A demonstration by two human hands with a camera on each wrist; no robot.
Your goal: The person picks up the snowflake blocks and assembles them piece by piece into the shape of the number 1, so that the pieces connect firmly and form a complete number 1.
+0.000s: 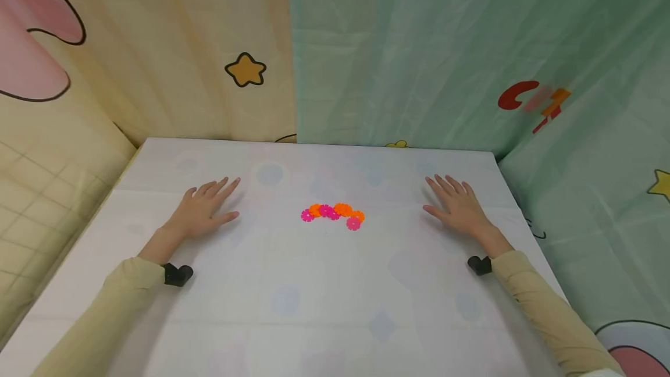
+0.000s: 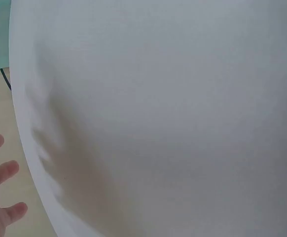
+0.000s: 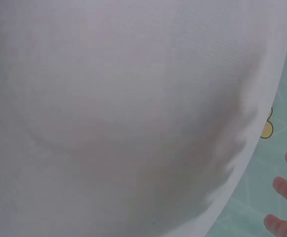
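Several small pink and orange flower-shaped discs (image 1: 325, 210) lie in a loose, slightly curved row at the middle of the white table. One pink disc (image 1: 353, 224) sits at the row's right end, nearer the front. To the left of the row, my left hand (image 1: 201, 211) hovers with its fingers spread and nothing in it. On the other side, my right hand (image 1: 455, 205) is likewise spread and holds nothing. Both hands cast shadows on the tabletop. In the left wrist view, left fingers (image 2: 5, 172) show at the edge; the right wrist view catches right fingertips (image 3: 285, 187).
The white table (image 1: 335, 295) has faint pale dots on its cover. Printed curtains (image 1: 419, 63) hang behind it and along the right side. A black wrist band piece (image 1: 178, 275) shows at the left cuff, and another (image 1: 479, 265) at the right cuff.
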